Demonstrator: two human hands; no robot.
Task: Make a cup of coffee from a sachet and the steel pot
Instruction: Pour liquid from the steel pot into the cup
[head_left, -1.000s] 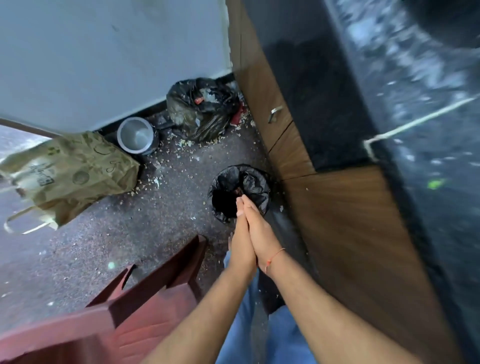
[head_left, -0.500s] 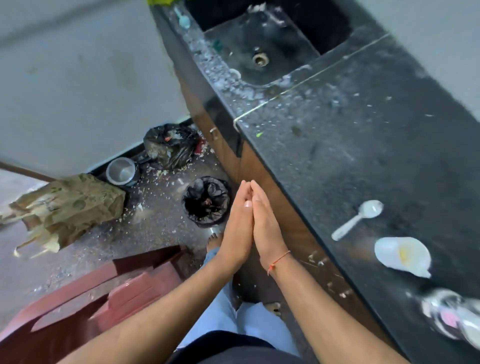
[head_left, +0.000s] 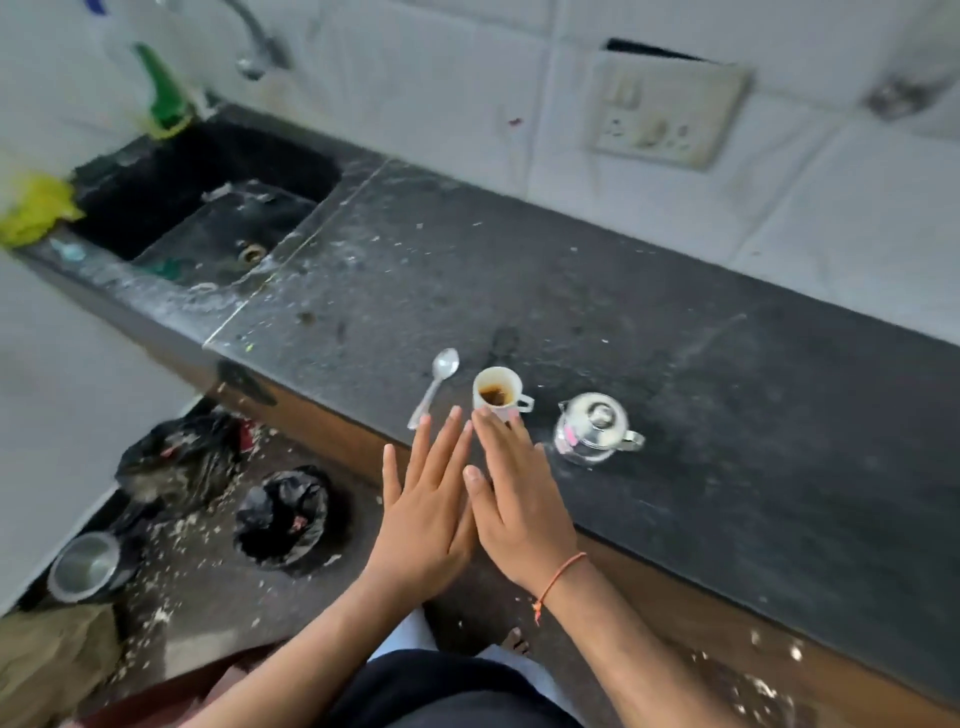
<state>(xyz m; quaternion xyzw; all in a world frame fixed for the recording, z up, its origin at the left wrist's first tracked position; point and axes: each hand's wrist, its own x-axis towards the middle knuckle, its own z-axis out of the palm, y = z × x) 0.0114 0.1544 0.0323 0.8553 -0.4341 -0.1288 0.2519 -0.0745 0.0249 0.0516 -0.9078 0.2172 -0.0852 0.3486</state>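
Steel pot (head_left: 592, 428) beside round white cup (head_left: 497, 393).

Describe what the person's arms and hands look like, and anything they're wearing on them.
Both forearms are bare, with no sleeves, gloves or watch in view. The right hand has a thin orange thread tied round its wrist, a loose end hanging. The left hand and its wrist wear nothing. No rings show.

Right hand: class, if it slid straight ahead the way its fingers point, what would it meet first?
Probably the small white cup holding brown liquid: the right hand has flat fingertips pointing at its base, seemingly almost touching, though depth is unclear.
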